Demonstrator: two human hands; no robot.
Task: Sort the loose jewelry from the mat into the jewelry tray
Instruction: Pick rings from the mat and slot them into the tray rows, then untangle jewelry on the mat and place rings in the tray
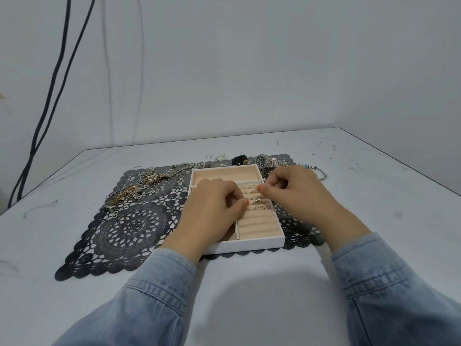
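A white jewelry tray (pixel 254 243) with peach lining lies on a black lace mat (pixel 124 228). Several rings (pixel 257 201) stand in its ring rolls. My left hand (pixel 212 206) hovers over the tray's left side with its fingers curled and thumb meeting fingertips; whether it holds anything is hidden. My right hand (pixel 294 188) is over the tray's right edge, fingers curled and thumb pressed against them near the ring rolls. A tangle of gold and silver chains (pixel 134 191) lies on the mat's left part.
Along the mat's far edge lie a silver watch (pixel 267 161), a black bead bracelet (pixel 240 160), small loose rings (pixel 215 156) and a blue-beaded bracelet (pixel 314 169). Black cables (pixel 50 96) hang down the wall at the left. The grey table's right edge runs diagonally.
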